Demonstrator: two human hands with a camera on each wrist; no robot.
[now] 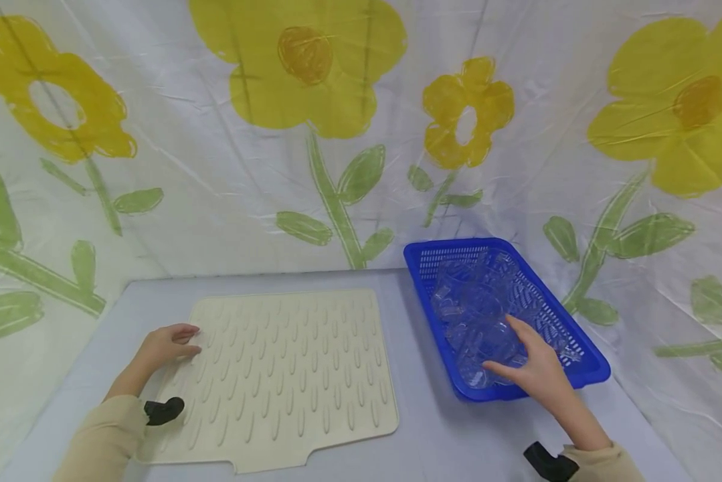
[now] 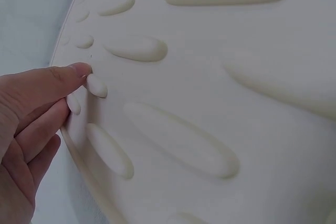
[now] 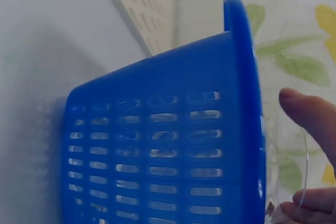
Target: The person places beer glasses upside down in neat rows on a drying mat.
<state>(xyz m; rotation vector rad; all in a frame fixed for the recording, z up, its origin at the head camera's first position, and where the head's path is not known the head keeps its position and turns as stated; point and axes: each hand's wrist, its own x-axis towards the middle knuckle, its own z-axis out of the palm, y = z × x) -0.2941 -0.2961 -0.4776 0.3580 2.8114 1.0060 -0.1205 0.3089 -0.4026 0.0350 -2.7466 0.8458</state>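
Observation:
In the head view, my left hand (image 1: 164, 345) is at the left edge of a cream mat (image 1: 288, 375) with raised oval ridges. In the left wrist view, its fingertips (image 2: 80, 68) rest at the mat's rim, with a gap between the digits. My right hand (image 1: 538, 365) reaches into the near part of a blue plastic basket (image 1: 589, 368), thumb and fingers spread around a round clear container (image 1: 494, 340). In the right wrist view, the thumb (image 3: 302, 106) stands apart from the clear rim, while the other fingers are partly seen through it.
Several more clear plastic pieces (image 1: 478, 294) fill the basket, which has slotted walls (image 3: 157, 156). A white cloth (image 1: 423, 408) covers the table. Behind it hangs a curtain (image 1: 216, 221) printed with yellow flowers.

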